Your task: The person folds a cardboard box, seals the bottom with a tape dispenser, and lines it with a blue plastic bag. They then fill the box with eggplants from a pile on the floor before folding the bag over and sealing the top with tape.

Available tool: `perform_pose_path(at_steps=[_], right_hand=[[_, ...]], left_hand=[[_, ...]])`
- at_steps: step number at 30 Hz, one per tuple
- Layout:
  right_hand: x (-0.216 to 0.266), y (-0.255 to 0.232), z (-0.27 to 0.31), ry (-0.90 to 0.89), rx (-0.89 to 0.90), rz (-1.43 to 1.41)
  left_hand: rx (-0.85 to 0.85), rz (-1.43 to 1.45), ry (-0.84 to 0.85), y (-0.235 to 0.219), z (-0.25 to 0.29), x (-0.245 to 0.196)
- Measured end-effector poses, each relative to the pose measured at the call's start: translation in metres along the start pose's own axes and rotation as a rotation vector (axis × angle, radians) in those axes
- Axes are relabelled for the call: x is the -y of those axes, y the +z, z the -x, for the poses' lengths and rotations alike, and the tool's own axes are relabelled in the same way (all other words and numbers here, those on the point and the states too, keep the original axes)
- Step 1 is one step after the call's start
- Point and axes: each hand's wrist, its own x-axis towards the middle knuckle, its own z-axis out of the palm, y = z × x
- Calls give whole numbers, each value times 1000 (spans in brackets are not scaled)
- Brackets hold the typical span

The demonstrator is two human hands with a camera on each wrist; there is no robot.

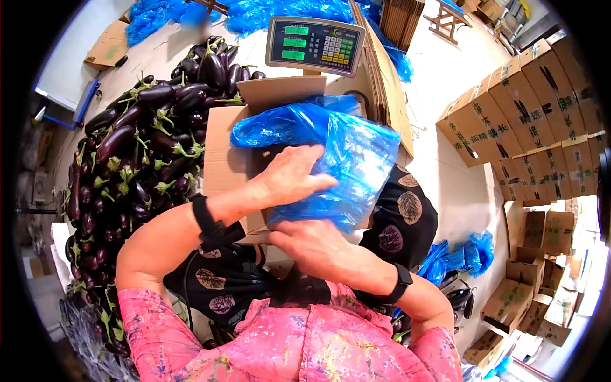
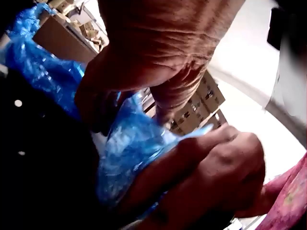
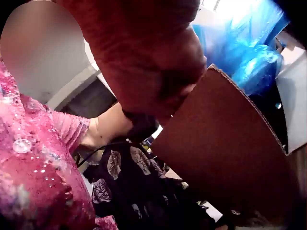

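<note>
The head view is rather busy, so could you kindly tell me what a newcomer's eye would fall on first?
Probably the shiny blue plastic bag, draped over the open cardboard box in the middle. Next might come the large heap of dark eggplants on the left, then the scale display with its green-lit screens at the top.

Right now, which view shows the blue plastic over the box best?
Head: the blue plastic spreads across the box, mostly unobstructed. Left wrist shows only crumpled, dimmer parts, partly blocked; right wrist, a bright portion beyond a cardboard panel.
</note>
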Motion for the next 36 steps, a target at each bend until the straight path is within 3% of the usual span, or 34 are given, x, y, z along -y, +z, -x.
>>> perform_pose_path(at_steps=[2,3,4,5,6,8,11,12,14,17,20,21,22,24,25,26,27,28,30,32,33,36], right_hand=[[13,-7,-1,-42,-45,20],[20,-11,3,-55,-54,43],[27,-17,5,-68,-66,63],[31,-28,13,-65,-90,22],[24,-32,25,-18,-166,-72],[6,-39,54,74,-310,-253],[-10,-52,76,740,-391,-723],[-20,-51,79,774,-410,-942],[-26,-47,78,776,-468,-1229],[-27,-41,66,677,-570,-1325],[-32,-55,42,619,-690,-1598],[-34,-63,40,574,-640,-1750],[-40,-58,36,529,-704,-1714],[-48,-45,19,441,-817,-1645],[-47,-50,18,461,-865,-1696],[-43,-59,19,489,-871,-1574],[-52,-61,21,493,-848,-1487],[-59,-63,21,495,-828,-1399],[-58,-66,18,498,-817,-1205],[-48,-68,8,472,-784,-1088],[-50,-64,6,473,-727,-1076],[-38,-59,-11,430,-639,-1063]], left_hand=[[-5,97,66,14,-7,31],[84,235,-23,14,-7,48],[175,370,-114,4,-5,44],[282,771,-151,-9,5,40],[296,915,-283,-18,9,36],[287,1042,-331,-40,20,21],[199,1171,-320,-54,32,8],[185,1209,-319,-54,35,8],[160,1280,-309,-56,39,5],[201,1227,-301,-59,47,-10],[234,1234,-317,-53,60,-15],[253,1252,-313,-49,65,-17],[270,1270,-310,-47,70,-18],[352,955,-306,-45,82,-14],[386,801,-308,-45,89,-12],[419,647,-311,-45,94,-9],[466,165,-220,-55,96,-14],[349,108,-110,-53,102,-13],[347,-289,-52,-65,106,-18],[68,-157,3,-70,103,-13],[-60,15,-75,-76,97,-21],[-171,362,-117,-74,76,-22]])
